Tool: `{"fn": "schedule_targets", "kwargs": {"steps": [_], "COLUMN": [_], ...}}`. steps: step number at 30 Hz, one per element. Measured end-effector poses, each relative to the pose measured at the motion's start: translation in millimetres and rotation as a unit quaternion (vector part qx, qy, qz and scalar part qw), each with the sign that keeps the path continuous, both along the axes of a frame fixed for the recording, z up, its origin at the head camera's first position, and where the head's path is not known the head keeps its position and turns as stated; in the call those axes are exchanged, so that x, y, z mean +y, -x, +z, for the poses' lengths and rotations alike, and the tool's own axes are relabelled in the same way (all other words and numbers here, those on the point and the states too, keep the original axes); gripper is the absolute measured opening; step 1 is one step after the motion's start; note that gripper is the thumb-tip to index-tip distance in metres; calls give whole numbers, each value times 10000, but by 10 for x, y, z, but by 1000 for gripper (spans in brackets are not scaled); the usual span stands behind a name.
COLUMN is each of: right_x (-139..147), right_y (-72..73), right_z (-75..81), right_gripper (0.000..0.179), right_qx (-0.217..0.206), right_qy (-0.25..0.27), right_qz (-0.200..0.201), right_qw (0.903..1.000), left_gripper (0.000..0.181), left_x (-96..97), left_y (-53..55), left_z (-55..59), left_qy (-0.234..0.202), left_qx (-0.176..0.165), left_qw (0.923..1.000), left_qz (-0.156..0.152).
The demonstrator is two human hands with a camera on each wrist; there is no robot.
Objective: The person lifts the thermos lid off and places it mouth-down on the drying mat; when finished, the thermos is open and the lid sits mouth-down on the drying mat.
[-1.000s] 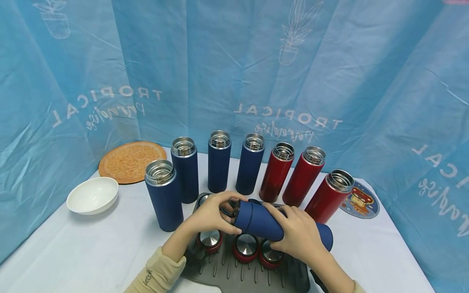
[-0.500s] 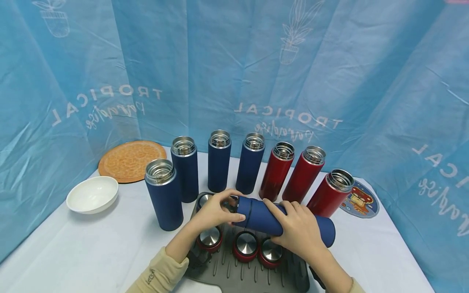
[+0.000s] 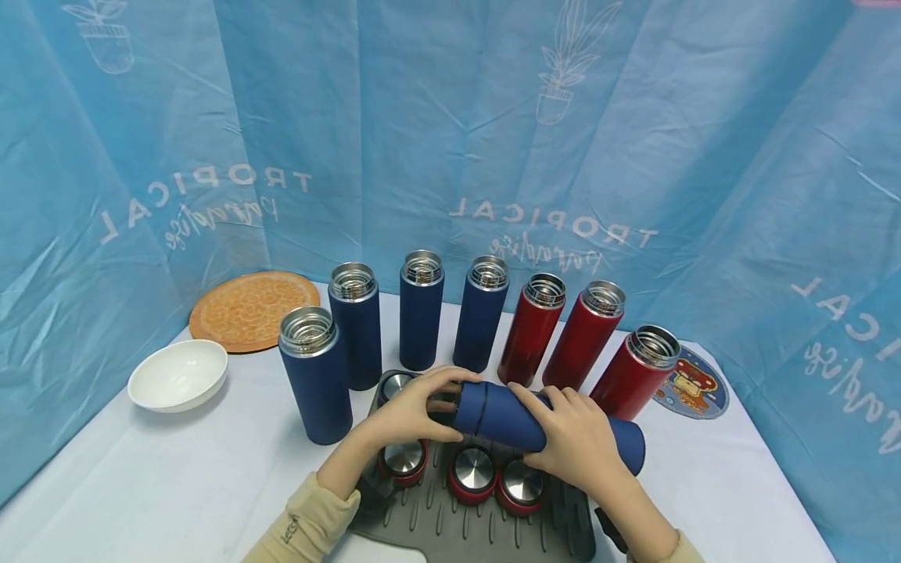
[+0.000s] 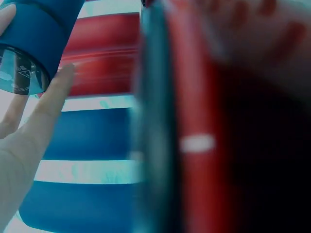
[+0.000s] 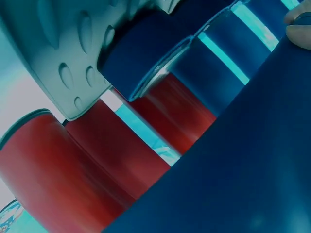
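A blue insulated bottle is held tilted nearly sideways above a grey ridged mat, its capped end to the left. My right hand grips the bottle's body. Thumb and fingers of my left hand curl around the blue lid on that end. In the left wrist view, one straight finger lies at the edge of the lid's shiny top. Three red lids with silver tops, one of them a middle lid, sit on the mat. A dark lid is partly hidden behind my left hand.
Several blue bottles without lids, including the nearest blue bottle, stand in an arc with three red bottles. A white bowl and an orange round mat lie left; a bear-patterned coaster is right. A blue curtain hangs behind.
My left hand's fingers have shifted around the lid, and its shiny end is covered more than half a second ago. The right hand and bottle have moved only slightly.
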State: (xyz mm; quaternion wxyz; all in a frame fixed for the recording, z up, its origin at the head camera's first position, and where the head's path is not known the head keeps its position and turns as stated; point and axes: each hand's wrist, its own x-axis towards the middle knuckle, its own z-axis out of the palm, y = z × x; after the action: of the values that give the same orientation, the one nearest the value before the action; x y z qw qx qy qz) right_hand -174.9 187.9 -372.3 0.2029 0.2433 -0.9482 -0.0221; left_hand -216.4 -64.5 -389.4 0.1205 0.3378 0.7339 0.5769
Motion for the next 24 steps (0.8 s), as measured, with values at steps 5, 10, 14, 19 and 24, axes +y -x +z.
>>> {"fn": "schedule_targets", "kwargs": {"steps": [5, 10, 14, 19, 24], "right_x": [-12, -18, -20, -18, -24], "right_y": [19, 47, 59, 45, 36], "right_z": [-37, -36, -11, -16, -27], "right_gripper": [100, 103, 102, 101, 101], "right_qx": [27, 488, 641, 621, 614], "right_qy": [-110, -145, -117, -159, -126], "right_qz": [65, 345, 447, 456, 492], "right_qw": [9999, 9981, 9969, 9969, 9968], "left_gripper": [68, 64, 62, 57, 49], "left_x": [-21, -47, -51, -33, -11], "left_y": [26, 31, 24, 6, -6], "left_z": [-38, -43, -29, -5, 1], "left_qy": [-191, -211, -30, 7, 341], "left_qx": [-94, -545, -609, -821, -906], "left_qw": [9998, 9980, 9972, 9955, 9925], "left_qz": [21, 240, 421, 476, 743]}}
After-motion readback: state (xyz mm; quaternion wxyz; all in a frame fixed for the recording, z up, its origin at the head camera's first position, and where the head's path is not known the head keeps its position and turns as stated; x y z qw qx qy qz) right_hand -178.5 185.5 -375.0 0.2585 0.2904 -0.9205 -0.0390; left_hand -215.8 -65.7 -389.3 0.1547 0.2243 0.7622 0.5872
